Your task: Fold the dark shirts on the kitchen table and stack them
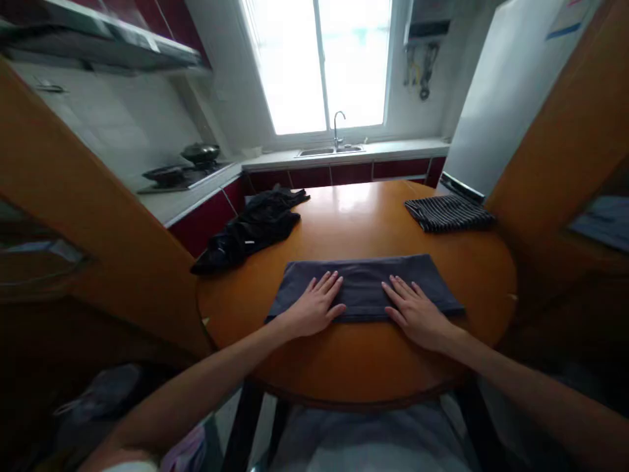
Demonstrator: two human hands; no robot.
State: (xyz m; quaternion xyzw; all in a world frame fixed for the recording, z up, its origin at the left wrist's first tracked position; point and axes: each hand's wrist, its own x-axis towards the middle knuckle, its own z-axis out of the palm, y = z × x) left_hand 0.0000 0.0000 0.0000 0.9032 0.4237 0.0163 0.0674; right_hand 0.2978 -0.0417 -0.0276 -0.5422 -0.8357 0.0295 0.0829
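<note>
A dark grey-blue cloth (363, 282), folded into a wide flat strip, lies near the front of the round wooden table (354, 367). My left hand (317, 307) rests flat on its left half, fingers stretched out and pointing away from me. On the right half lies my right hand (415, 311), palm down with the fingers slightly spread. Neither hand grips the cloth. The cloth's ends reach out past both hands to left and right. What kind of cloth item it is, I cannot tell.
Crumpled black clothing (255, 226) lies at the table's left back edge. A folded black-and-white striped garment (448, 213) sits at the right back. Beyond are a counter with a sink (331, 151), a stove with pans (200, 154) and a white fridge (506, 98).
</note>
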